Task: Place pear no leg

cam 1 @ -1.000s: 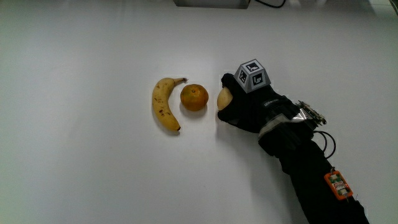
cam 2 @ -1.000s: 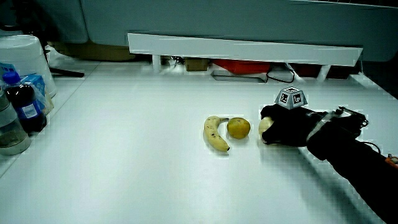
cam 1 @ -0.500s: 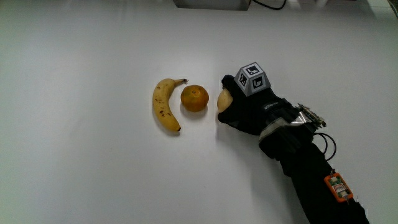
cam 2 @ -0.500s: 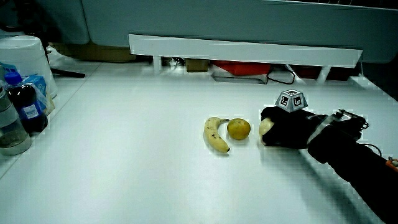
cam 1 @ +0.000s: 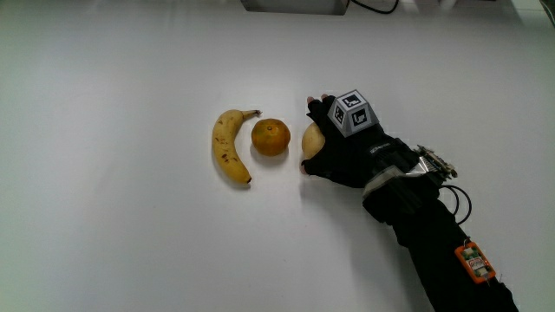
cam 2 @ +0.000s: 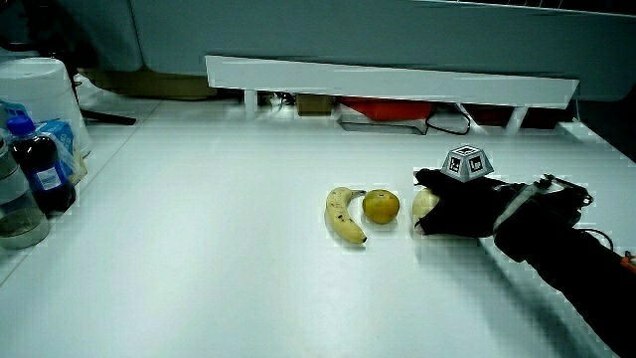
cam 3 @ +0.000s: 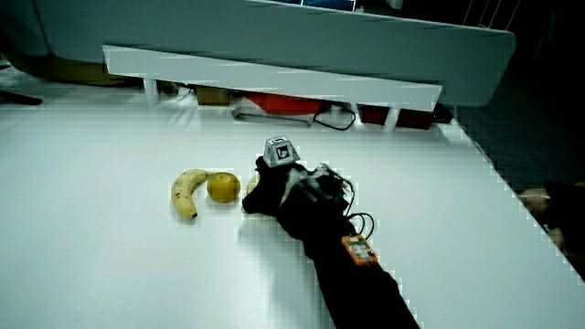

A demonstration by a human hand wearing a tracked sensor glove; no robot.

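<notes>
step: I set the pear (cam 1: pixel 311 138) down on the table (cam 1: pixel 130 243) beside the orange (cam 1: pixel 270 136) | hand (cam 1: pixel 340 149) curled around it | next: let go, lift clear without nudging

Fruit sits in a tight row: banana (cam 1: pixel 230 146), orange (cam 1: pixel 270 136), pear (cam 1: pixel 311 139), barely any gaps between. Bottles (cam 2: pixel 30 179) crowd one worktop (cam 1: pixel 121 243) edge; the worktop nearer the person lies wide open.
</notes>
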